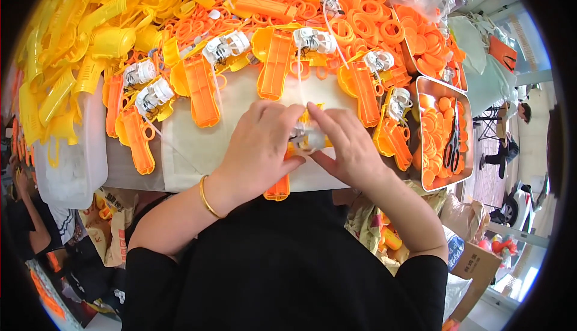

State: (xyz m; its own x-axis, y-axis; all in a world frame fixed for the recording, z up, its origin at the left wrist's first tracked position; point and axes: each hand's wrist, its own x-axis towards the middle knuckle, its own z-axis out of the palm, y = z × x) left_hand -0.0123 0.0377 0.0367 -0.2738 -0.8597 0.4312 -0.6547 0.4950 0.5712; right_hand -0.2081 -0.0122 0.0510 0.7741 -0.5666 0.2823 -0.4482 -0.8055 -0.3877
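Near the table's front edge, both my hands close around one toy gun (pixel 277 189), an orange and yellow plastic half-shell. My left hand (pixel 262 141) grips it from the left, with a gold bangle on that wrist. My right hand (pixel 348 144) pinches at its upper right, by a white mechanism (pixel 308 136) that is partly hidden and blurred between the fingers. Around them in an arc lie several similar toy guns, such as an orange one (pixel 201 90) and another (pixel 276 63), each with a white mechanism (pixel 315 40) and a pale cord or tube.
Yellow shells (pixel 114 42) heap up at the far left over a translucent bin (pixel 90 144). Orange rings (pixel 366 18) pile at the back. A metal tray (pixel 469 168) at right holds orange discs (pixel 431 141) and black-handled scissors (pixel 452 147). Cardboard box (pixel 478 268) stands lower right.
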